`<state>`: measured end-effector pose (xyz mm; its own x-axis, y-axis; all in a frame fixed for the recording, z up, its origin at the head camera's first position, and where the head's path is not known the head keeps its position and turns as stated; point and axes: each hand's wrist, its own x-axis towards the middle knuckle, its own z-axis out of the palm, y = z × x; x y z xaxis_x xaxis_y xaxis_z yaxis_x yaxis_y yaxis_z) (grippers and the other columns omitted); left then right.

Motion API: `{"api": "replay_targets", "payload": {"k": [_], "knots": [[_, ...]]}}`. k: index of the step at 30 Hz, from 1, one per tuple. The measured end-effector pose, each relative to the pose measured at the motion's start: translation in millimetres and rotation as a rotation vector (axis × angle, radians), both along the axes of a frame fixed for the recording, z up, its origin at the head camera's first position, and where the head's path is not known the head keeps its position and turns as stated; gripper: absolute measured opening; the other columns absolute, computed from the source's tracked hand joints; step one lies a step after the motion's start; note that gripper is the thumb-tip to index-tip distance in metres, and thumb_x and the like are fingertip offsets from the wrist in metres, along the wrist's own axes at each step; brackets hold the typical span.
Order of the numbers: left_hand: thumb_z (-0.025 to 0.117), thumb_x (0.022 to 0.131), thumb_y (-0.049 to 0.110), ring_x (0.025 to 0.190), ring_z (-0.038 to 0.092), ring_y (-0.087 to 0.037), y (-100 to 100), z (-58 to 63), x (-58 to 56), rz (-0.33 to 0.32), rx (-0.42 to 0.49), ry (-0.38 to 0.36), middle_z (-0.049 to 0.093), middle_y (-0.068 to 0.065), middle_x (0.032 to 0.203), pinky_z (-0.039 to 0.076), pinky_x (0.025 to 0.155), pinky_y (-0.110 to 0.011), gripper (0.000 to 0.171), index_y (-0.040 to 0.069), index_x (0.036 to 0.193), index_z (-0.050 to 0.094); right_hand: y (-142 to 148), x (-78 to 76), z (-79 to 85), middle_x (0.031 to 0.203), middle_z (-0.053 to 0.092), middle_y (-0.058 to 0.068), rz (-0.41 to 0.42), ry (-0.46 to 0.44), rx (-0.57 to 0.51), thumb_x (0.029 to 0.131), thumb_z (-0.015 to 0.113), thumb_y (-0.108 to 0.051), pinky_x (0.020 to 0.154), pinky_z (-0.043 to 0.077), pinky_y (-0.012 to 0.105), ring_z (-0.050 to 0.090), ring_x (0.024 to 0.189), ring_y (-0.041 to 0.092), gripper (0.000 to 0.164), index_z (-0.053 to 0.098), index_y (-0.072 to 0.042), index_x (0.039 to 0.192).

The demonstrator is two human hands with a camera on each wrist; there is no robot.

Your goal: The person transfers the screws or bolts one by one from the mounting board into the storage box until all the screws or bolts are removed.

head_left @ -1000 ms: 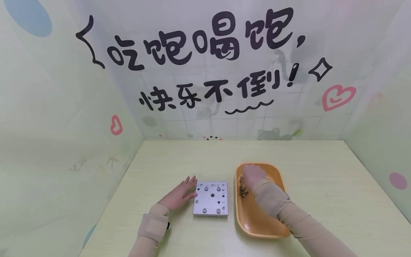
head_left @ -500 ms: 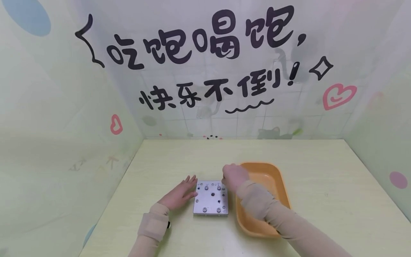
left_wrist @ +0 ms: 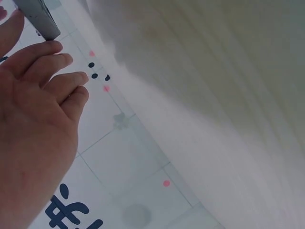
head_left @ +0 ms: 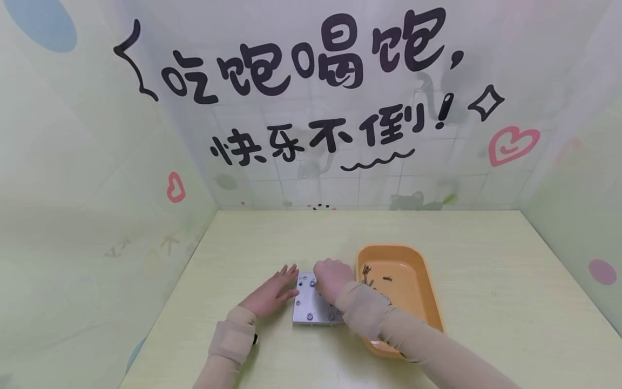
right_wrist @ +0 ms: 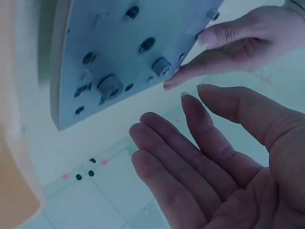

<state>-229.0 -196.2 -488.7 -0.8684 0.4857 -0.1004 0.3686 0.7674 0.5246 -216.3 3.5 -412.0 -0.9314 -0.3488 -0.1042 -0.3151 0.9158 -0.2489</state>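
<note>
A square metal plate with bolts and holes lies on the table. My left hand rests at its left edge; the thumb and index finger touch it, the others stand apart from it. In the right wrist view the plate carries bolts with round heads. Over the plate's upper right is my right hand, covering part of it. The right wrist view has this hand with thumb and index tips close together, the other fingers loosely bent, and nothing visible between them.
An orange tray stands right of the plate, under my right forearm. Loose screws lie in it, several along its left side. A printed wall closes off the table's back.
My right hand has moved left out of the tray and over the plate, uncovering screws in the tray. The left hand and the plate have stayed in place.
</note>
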Motion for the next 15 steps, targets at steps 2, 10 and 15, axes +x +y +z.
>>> {"api": "replay_targets", "payload": {"k": [2, 10, 15], "knots": [[0.053, 0.102, 0.029, 0.15, 0.019, -0.039, 0, -0.3, -1.0, 0.001, -0.002, 0.002, 0.027, -0.017, 0.161, 0.017, 0.124, -0.054, 0.058, 0.0, 0.15, 0.037, -4, 1.4, -2.1, 0.075, 0.072, 0.005, 0.015, 0.009, 0.015, 0.087, 0.074, -0.016, 0.055, 0.057, 0.027, 0.061, 0.058, 0.014, 0.009, 0.072, -0.007, 0.089], [0.052, 0.103, 0.027, 0.15, 0.018, -0.041, 0, 0.5, -3.5, -0.011, 0.015, 0.005, 0.026, -0.019, 0.16, 0.017, 0.123, -0.055, 0.057, -0.002, 0.15, 0.036, -20, 8.5, -10.1, 0.078, 0.072, 0.005, 0.088, 0.048, 0.072, 0.088, 0.073, -0.02, 0.056, 0.058, 0.028, 0.065, 0.062, 0.016, 0.011, 0.072, -0.009, 0.088], [0.05, 0.104, 0.023, 0.148, 0.019, -0.044, -1, 0.9, -2.9, -0.039, 0.03, 0.022, 0.027, -0.023, 0.159, 0.017, 0.122, -0.058, 0.054, -0.005, 0.148, 0.037, -28, 13.8, -11.7, 0.083, 0.075, 0.004, 0.114, 0.08, 0.108, 0.088, 0.073, -0.019, 0.06, 0.061, 0.031, 0.07, 0.069, 0.019, 0.008, 0.074, -0.012, 0.091]]}}
